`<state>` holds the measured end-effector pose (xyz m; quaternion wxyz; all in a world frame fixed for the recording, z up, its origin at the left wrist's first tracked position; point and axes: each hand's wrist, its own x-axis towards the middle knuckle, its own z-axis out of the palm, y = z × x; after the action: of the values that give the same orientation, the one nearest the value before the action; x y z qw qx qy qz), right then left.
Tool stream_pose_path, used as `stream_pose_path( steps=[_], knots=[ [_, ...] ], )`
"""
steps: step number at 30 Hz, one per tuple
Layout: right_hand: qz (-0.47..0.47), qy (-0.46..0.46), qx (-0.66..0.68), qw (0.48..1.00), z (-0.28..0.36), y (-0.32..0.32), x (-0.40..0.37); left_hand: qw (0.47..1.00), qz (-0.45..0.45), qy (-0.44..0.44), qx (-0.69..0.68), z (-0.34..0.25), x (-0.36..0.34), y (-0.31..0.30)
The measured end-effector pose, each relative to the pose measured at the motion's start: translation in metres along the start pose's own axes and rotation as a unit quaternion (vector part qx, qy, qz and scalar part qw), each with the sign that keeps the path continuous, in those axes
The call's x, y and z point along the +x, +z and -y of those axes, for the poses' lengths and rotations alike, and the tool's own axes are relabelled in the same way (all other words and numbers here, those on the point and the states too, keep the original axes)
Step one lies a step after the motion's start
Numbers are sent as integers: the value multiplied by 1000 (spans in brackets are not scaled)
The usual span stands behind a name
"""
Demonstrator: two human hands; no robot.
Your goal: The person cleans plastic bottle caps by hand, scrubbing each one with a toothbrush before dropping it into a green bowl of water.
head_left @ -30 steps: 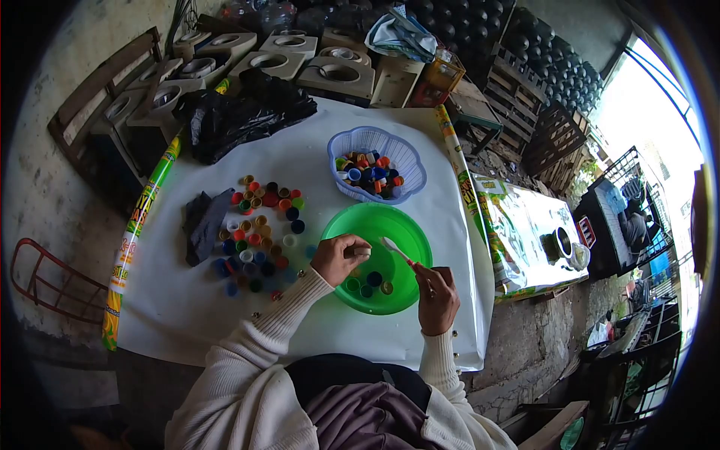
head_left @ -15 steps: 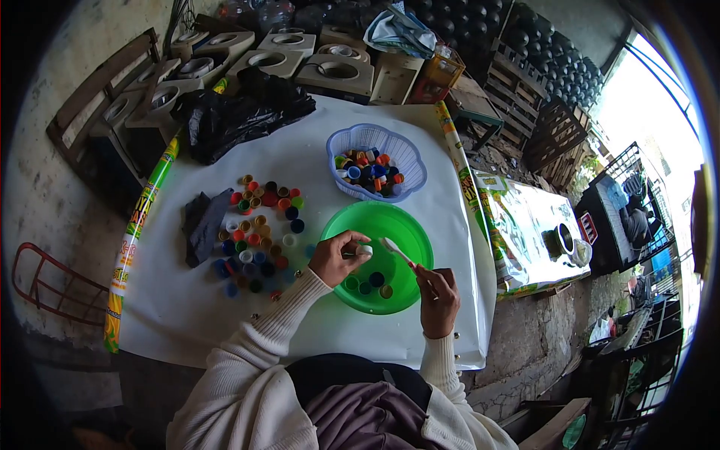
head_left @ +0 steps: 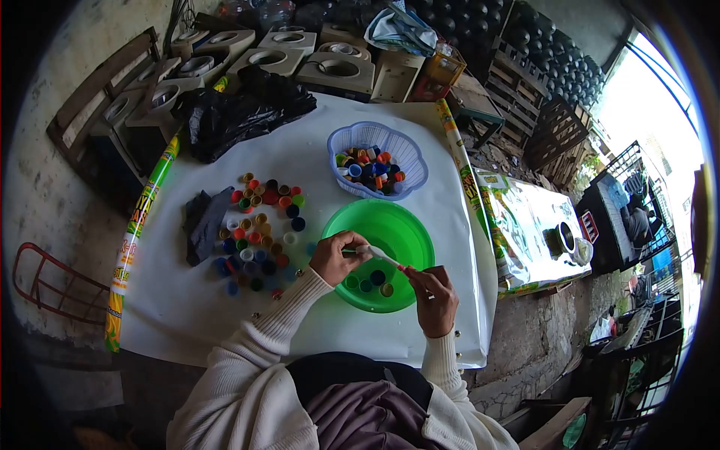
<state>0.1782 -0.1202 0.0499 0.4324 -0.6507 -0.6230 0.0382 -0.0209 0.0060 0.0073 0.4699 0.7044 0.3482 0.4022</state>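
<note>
My left hand pinches a small white bottle cap above the left side of a green basin. From the right, my right hand grips the red-and-white handle of a toothbrush. The brush head meets the cap at my left fingertips. Below them, several caps, among them a dark blue cap and a yellowish cap, lie at the bottom of the basin. Left of my left hand, loose bottle caps in many colours are spread on the white sheet.
A blue plastic basket holding mixed caps stands behind the basin. A dark cloth lies left of the loose caps, and a black plastic bag sits at the back left. Rolled printed edges border the white sheet.
My right hand has brought the toothbrush left, so its head now meets the white cap. My left hand has stayed nearly in place.
</note>
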Motion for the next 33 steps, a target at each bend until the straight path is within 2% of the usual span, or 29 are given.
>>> stream_pose_path(
  steps=[4,7,11,14,17,18,22,25,26,29,32,33],
  knots=[
    [-22,50,-75,996,0,3,3,999,-7,10,-40,8,0,3],
    [25,19,-13,999,1,-1,7,1000,0,-10,-22,4,-1,0],
    [33,38,-171,984,-8,4,18,999,-6,-22,-27,-2,0,-1],
    [28,-101,-235,966,-22,18,28,999,-13,11,-39,9,1,4],
    [153,-82,-218,960,-29,26,26,999,-11,12,-39,12,0,4],
    [127,-98,-203,966,-24,23,28,999,-9,-3,-42,13,0,2],
    [26,3,-101,995,2,4,28,998,-29,-38,-34,12,1,2],
    [61,7,-31,998,2,-1,20,1000,-15,-3,23,6,0,-1],
    [62,33,-66,995,4,-2,19,1000,-14,-10,11,6,1,0],
    [8,61,-66,996,4,-5,17,1000,-12,-14,-16,9,2,2],
    [62,-8,-21,998,-3,-4,14,1000,-9,-7,-21,11,0,2],
    [44,11,-45,998,0,-4,13,1000,-8,-14,-22,8,0,2]
  ],
)
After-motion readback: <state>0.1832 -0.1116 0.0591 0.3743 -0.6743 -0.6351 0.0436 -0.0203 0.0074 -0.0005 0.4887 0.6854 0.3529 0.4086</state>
